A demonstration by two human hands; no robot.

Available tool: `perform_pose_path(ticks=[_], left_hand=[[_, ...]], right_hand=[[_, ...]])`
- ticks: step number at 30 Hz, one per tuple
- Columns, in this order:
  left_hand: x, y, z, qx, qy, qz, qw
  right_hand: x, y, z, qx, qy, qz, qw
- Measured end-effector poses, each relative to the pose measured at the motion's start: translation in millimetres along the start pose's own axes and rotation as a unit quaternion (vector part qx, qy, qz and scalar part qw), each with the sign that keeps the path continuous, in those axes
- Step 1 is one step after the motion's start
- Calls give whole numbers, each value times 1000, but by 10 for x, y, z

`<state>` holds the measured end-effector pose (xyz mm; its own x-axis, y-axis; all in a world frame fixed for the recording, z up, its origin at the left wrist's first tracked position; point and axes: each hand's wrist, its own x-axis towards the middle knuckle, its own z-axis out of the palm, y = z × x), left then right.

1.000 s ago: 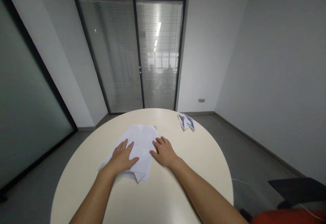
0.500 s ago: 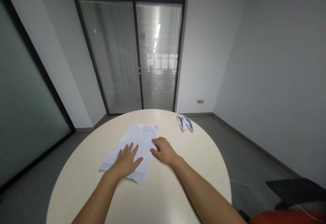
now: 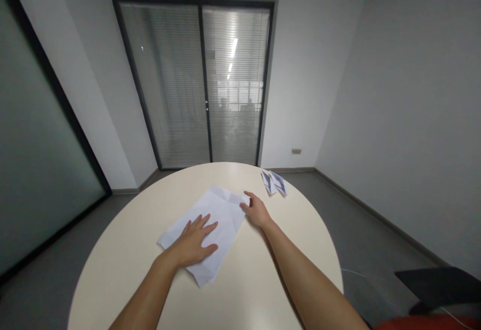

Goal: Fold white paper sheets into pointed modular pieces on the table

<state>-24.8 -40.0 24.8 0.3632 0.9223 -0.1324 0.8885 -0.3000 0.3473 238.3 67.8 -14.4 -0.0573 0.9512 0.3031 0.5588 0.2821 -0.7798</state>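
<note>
A creased white sheet of paper [image 3: 221,205] lies at a slant on the round table, its far edge slightly raised. Pressed flat on its near left part is my left hand [image 3: 195,242], with the fingers spread. At the far right corner of the sheet, my right hand [image 3: 258,211] has the paper's edge between thumb and fingers. The palm of my left hand hides part of the sheet's lower area.
Two folded paper pieces [image 3: 274,183] lie side by side near the far right rim of the cream round table [image 3: 124,265]. To the lower right stands a chair with a black part [image 3: 439,282] and a red seat. Behind the table is a glass partition with blinds [image 3: 169,89].
The sheet has turned clockwise and shifted right. My right hand has moved away and to the right, onto the far corner. My left hand has slid slightly right with the paper.
</note>
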Motion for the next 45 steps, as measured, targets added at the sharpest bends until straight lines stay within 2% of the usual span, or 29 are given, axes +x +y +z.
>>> perform_pose_path(ticks=[5, 9, 13, 17, 19, 22, 24, 27, 30, 34, 37, 39, 45], left_hand=[[2, 28, 53, 21, 44, -2, 999], [-6, 22, 93, 13, 46, -33, 998], [14, -26, 140, 11, 51, -41, 998], [49, -71, 166, 8, 88, -27, 996], [72, -85, 167, 0, 122, -21, 992], [114, -104, 157, -30, 177, -5, 984], [139, -117, 147, -61, 214, 7, 975], [166, -131, 135, -110, 272, 9, 956], [194, -137, 129, -169, 310, -14, 936], [231, -102, 127, -285, 328, -55, 899], [220, -14, 98, -349, 332, -50, 875], [195, 67, 59, -368, 326, -39, 870], [125, 223, -48, -403, 305, -7, 863]], right_hand=[[-24, -82, 20, -107, 2, -33, 994], [4, -101, 58, -119, 28, -39, 992], [51, -73, -25, -174, 53, -38, 983], [68, 25, -182, -291, 128, 43, 947], [63, 107, -228, -320, 120, 87, 936], [61, 226, -246, -326, 89, 118, 934], [69, 275, -250, -314, 94, 116, 937], [90, 282, -278, -254, 142, 83, 953], [102, 205, -319, -124, 202, 31, 971], [63, -23, -335, 52, 242, -36, 968], [-16, -253, -300, 134, 213, -58, 966], [-78, -406, -258, 156, 180, -67, 969], [-204, -667, -145, 145, 107, -94, 979]])
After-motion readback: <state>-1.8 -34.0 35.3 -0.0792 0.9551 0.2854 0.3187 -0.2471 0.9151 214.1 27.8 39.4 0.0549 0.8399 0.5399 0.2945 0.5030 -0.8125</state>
